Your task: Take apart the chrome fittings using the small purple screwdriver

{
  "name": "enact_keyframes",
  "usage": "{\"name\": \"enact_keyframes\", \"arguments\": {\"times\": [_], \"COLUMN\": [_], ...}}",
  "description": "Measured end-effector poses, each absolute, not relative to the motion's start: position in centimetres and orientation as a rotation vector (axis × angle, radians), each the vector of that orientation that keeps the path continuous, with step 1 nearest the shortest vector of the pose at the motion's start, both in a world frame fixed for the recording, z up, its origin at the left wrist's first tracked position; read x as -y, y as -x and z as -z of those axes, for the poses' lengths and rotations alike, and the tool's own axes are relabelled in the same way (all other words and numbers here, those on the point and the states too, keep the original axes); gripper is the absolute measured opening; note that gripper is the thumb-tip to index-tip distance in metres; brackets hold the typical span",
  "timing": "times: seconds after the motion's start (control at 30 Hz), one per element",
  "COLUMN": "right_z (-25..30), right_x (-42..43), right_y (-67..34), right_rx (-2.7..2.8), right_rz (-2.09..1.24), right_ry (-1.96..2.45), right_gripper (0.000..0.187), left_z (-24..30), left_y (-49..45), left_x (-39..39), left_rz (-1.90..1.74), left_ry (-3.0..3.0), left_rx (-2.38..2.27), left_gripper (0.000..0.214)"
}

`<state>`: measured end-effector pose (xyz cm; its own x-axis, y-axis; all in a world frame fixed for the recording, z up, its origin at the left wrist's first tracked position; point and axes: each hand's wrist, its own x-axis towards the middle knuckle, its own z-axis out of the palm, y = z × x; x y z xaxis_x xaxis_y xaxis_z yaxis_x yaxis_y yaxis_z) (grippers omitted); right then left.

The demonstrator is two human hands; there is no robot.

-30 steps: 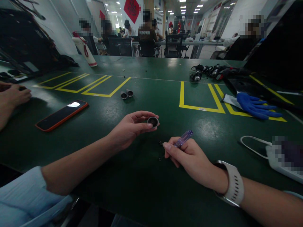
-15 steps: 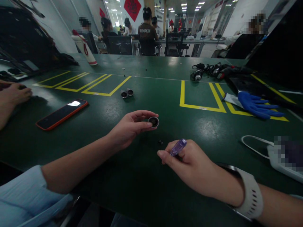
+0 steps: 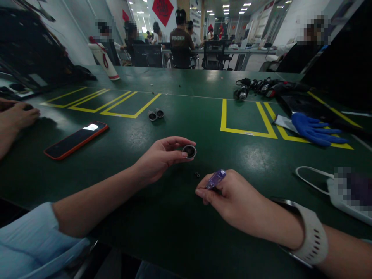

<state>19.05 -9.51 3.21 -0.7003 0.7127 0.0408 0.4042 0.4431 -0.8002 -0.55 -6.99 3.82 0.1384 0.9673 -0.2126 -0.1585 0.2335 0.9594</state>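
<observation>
My left hand [image 3: 158,158] pinches a small round metal ring part [image 3: 189,150] between thumb and fingers, held just above the green table [image 3: 174,116]. My right hand [image 3: 229,197], with a white watch on the wrist, is closed round a clear purple-handled screwdriver [image 3: 215,179]; its tip is hidden under my fingers. A pair of tiny black screws [image 3: 197,174] lies on the table between the two hands.
Two small metal cylinders [image 3: 155,114] lie farther back. An orange-cased phone [image 3: 76,140] is at the left, near another person's hand [image 3: 17,116]. A blue glove [image 3: 315,130], black parts [image 3: 252,88], a white cable [image 3: 312,180] and a white bottle [image 3: 104,62] are also in view.
My right hand has drawn back toward me and turned, so the purple handle now sits lower in the fist. My left hand and the ring part have barely moved.
</observation>
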Motion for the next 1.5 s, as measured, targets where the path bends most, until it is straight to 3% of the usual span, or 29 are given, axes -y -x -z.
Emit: {"name": "enact_keyframes", "arguments": {"times": [0.13, 0.3, 0.43, 0.6, 0.8, 1.0, 1.23, 1.5], "right_z": [-2.6, -1.6, -1.0, -1.6, -2.3, -1.4, -1.9, -2.5], "right_x": [9.2, 8.3, 8.1, 8.6, 9.1, 9.2, 9.6, 9.8], "right_y": [-18.9, -18.7, -19.0, -19.6, -19.8, -19.6, -19.2, -19.1], "right_rx": [2.186, 1.685, 1.436, 1.531, 2.012, 2.211, 2.366, 2.416], "right_rz": [-1.282, -1.774, -1.863, -1.468, -0.837, -0.62, -0.413, -0.245], "right_ry": [0.997, 1.023, 0.821, 0.642, 0.653, 0.616, 0.613, 0.552], "right_gripper": [0.019, 0.017, 0.017, 0.012, 0.022, 0.029, 0.022, 0.026], "left_z": [-3.7, -3.7, -4.0, -3.8, -3.7, -3.8, -3.5, -3.3], "left_y": [0.6, 0.8, 0.7, 0.6, 0.3, 0.0, -0.5, -0.7], "left_x": [7.0, 7.0, 7.1, 7.4, 7.6, 8.0, 8.2, 8.4], "left_rz": [-1.05, -1.046, -1.031, -1.016, -1.004, -1.026, -1.092, -1.111], "left_ry": [-0.972, -0.964, -0.951, -1.021, -1.107, -1.153, -1.193, -1.255], "left_rx": [-1.085, -1.085, -1.103, -1.14, -1.183, -1.178, -1.189, -1.2], "left_gripper": [0.025, 0.028, 0.03, 0.032, 0.032, 0.029, 0.022, 0.02]}}
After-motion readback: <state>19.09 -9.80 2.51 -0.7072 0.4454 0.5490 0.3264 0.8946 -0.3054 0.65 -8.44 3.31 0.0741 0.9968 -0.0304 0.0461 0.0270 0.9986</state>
